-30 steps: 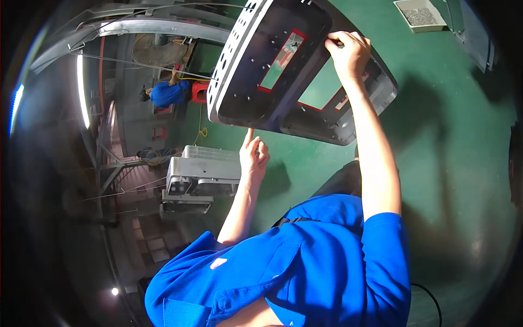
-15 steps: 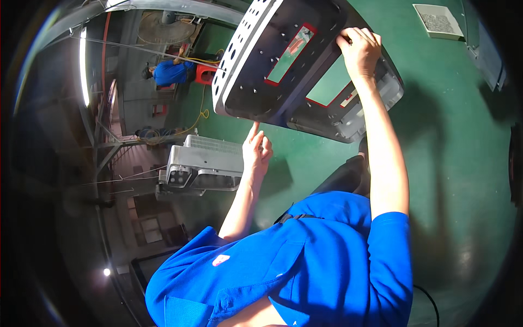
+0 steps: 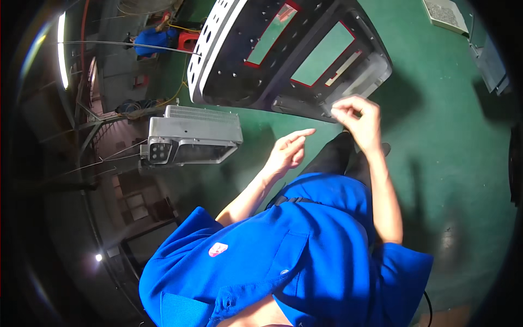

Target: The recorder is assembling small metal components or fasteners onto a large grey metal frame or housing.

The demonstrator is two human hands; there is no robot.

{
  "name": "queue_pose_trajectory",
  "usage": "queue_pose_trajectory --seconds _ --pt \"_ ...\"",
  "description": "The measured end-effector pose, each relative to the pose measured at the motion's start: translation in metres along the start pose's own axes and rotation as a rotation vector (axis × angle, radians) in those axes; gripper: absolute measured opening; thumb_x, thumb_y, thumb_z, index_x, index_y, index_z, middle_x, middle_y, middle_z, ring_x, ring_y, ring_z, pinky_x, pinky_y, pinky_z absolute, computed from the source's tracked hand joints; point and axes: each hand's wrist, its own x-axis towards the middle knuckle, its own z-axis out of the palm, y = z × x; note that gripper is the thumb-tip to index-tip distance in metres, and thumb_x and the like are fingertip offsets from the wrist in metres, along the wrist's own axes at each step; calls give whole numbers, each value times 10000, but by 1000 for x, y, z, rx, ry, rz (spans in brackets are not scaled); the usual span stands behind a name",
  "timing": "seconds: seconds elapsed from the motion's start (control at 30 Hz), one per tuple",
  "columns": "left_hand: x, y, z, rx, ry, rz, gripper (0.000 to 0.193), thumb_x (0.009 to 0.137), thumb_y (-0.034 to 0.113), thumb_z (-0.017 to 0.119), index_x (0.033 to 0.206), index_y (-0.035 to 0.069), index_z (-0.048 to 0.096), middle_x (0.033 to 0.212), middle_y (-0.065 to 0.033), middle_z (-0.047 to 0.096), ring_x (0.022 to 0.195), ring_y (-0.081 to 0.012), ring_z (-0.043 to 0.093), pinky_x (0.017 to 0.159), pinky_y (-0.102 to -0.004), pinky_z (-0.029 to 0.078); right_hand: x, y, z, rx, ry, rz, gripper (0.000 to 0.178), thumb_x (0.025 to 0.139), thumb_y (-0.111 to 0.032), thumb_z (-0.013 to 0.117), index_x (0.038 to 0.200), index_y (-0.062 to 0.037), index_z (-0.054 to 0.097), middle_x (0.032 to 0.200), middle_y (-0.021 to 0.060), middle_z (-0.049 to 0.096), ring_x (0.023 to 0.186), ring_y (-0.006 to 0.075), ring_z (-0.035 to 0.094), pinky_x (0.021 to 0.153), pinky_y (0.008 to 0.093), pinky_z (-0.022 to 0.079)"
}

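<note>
A large black housing panel (image 3: 234, 73) with a white perforated side hangs or stands tilted in front of me. It has red-edged rectangular openings and small metal studs. My left hand (image 3: 287, 152) is below its lower edge, apart from it, index finger stretched toward my right hand and the other fingers curled. Whatever those fingers may hold is hidden. My right hand (image 3: 360, 121) is by the panel's lower right corner, next to the clear plastic part (image 3: 362, 82). Thumb and fingertips are pinched; anything between them is too small to make out.
A grey metal housing (image 3: 193, 133) hangs to the left. Farther left, a person in blue (image 3: 155, 41) is near a red stool (image 3: 188, 41). A white tray of small parts (image 3: 445, 13) lies at the far right, above a grey metal piece (image 3: 490, 62). Green floor (image 3: 441, 131) spreads around.
My right hand has come down off the panel's face toward me. The left hand has left the lower edge and moved right, closer to the right hand. The panel appears higher and farther left.
</note>
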Motion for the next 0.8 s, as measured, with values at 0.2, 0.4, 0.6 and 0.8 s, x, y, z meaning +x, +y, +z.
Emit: queue_pose_trajectory --seconds 0.2,0.4,0.6,0.8 --pt "47 13 58 -110 -291 -5 474 966 277 430 1377 60 335 623 33 438 470 -30 298 424 -186 251 -47 -19 -27 -106 -165 219 252 688 -101 732 927 -56 666 767 26 567 604 100 505 567 251 434" --pt "79 47 83 57 -365 34 504 971 324 402 1392 62 309 701 29 466 509 -32 316 455 -182 270 -20 -38 -51 -335 -102 112 195 648 -101 736 813 -39 653 729 33 557 604 144 511 547 287 432" --pt "83 74 96 -24 -378 75 461 968 314 422 1292 -14 431 929 -56 592 727 -56 503 639 -189 413 4 -54 -51 -242 -64 150 80 690 -43 699 733 -19 635 749 39 596 636 129 565 567 274 459" --pt "97 102 86 -25 -232 264 384 945 310 472 1136 -11 566 647 10 519 514 -30 389 484 -177 312 33 -69 -47 120 -6 181 46 799 -31 636 825 -12 602 828 59 649 693 98 616 632 213 487"
